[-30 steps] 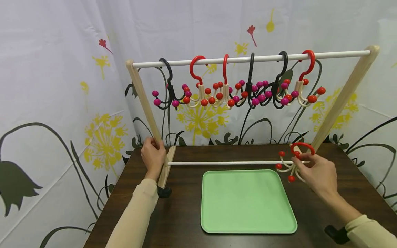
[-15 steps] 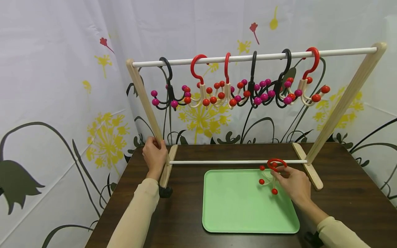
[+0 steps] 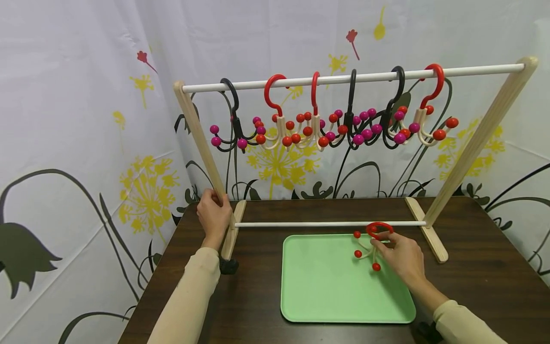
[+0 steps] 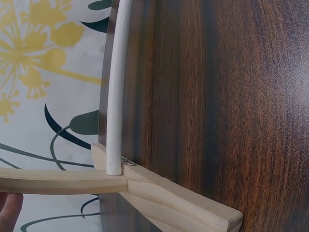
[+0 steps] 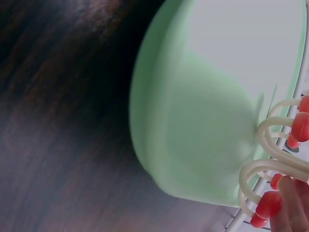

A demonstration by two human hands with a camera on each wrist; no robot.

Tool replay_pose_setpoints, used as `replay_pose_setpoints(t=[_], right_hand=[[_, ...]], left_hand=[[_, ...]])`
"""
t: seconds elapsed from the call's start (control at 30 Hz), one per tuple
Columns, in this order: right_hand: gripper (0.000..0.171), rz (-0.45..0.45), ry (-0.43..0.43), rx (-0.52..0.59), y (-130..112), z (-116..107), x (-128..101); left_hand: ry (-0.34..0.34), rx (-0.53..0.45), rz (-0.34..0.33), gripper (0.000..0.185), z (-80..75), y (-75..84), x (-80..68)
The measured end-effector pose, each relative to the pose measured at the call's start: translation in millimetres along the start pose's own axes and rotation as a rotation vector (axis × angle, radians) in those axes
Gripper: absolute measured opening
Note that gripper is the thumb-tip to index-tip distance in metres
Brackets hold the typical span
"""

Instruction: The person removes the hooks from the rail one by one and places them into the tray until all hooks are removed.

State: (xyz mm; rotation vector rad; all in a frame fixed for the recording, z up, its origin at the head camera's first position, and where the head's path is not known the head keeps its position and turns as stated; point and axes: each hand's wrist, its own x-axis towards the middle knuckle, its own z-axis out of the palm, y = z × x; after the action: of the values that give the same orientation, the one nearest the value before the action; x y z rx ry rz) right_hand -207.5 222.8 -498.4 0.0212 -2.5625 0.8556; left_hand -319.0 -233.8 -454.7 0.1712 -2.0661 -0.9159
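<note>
My right hand (image 3: 401,258) holds a cream multi-prong hanger (image 3: 373,247) with a red hook and red ball tips, over the right back part of a green tray (image 3: 301,306). In the right wrist view, the fingers (image 5: 289,205) meet the hanger's cream prongs (image 5: 277,145). My left hand (image 3: 214,216) grips the left wooden post (image 3: 201,138) of a hanging rack, low down. Only its fingertips (image 4: 9,210) show beside the post in the left wrist view. From the rack's white top rod (image 3: 331,80) hang several similar hangers, some with black hooks and magenta balls (image 3: 237,129), others red-hooked (image 3: 280,122).
A white lower rod (image 3: 309,224) joins the rack's feet (image 3: 426,231) just behind the tray. The rack stands on a dark wooden table (image 3: 258,296). Behind it hangs a white curtain (image 3: 86,71) with a flower print.
My right hand has carried the hanger leftward from beside the rack's right foot to over the tray, moving only slightly in the last half second. My left hand keeps its grip on the post.
</note>
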Motion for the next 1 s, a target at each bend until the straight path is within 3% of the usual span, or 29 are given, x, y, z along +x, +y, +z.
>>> replay_pose_setpoints(t=[0.43,0.63,0.83,1.0], right_hand=[[0.029,-0.003,-0.063,-0.016,6,-6,-1],[0.025,-0.08,-0.058,-0.037,12,-17,-1],[0.013,-0.158,0.035,-0.067,15,-44,3],[0.011,-0.273,0.243,-0.058,2,-82,24]], left_hand=[[-0.018,0.003,0.01,0.019,1.6,0.6,1.1],[-0.008,0.007,0.031,0.018,2.2,-1.2,1.0],[-0.01,0.01,0.032,0.019,0.2,0.7,-0.4],[-0.012,0.021,0.034,0.018,0.1,-0.9,-0.1]])
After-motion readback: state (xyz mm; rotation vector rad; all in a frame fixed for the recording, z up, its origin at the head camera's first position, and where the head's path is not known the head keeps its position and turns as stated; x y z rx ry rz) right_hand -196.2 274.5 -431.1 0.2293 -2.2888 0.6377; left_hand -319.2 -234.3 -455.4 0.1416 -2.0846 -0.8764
